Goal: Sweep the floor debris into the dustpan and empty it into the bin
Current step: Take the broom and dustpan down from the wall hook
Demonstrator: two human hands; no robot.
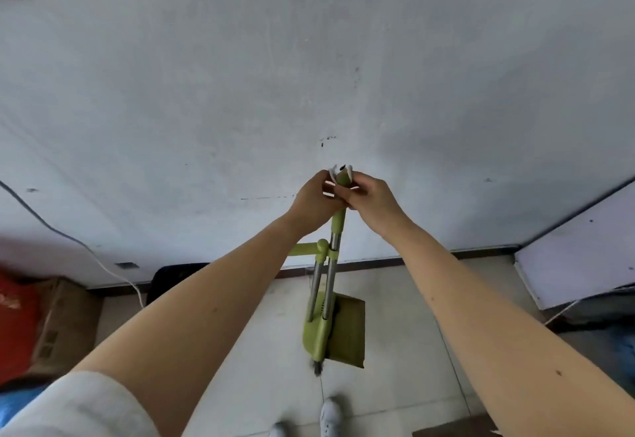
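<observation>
Upright broom, head down beside dustpan, handle tip up, pinched by left hand and right hand.

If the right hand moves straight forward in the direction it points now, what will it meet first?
The right hand grips the top of the green broom handle, with the left hand just beside. Beyond these, its line probably leads to the white wall; how far off, I cannot tell.

A scuffed white wall is met by a dark skirting board and pale floor tiles; a cardboard box is seen left.
</observation>
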